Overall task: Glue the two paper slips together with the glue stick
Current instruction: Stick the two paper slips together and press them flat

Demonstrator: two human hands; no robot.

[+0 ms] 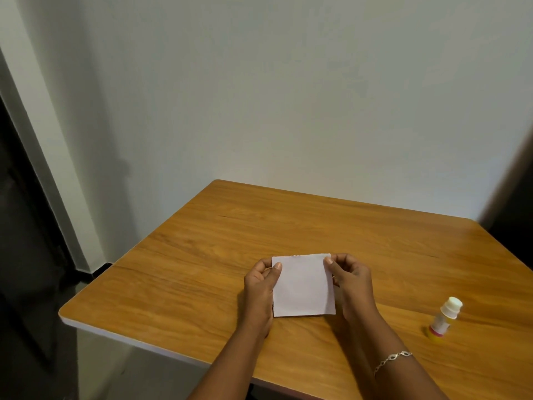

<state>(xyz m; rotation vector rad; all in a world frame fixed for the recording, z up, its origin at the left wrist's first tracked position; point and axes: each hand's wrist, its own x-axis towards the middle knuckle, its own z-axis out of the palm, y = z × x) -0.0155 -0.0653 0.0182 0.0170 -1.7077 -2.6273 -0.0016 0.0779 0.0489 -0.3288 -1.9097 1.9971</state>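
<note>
I see the left hand and right hand pinching the paper slips at their top corners; the glue stick stands on the table.

No text can be read. The glue stick at the near right bears a coloured label, too blurred to make out.

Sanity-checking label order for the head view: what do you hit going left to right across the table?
left hand → white paper → right hand → bracelet → glue stick. Both hands pinch the paper at its upper corners.
</note>
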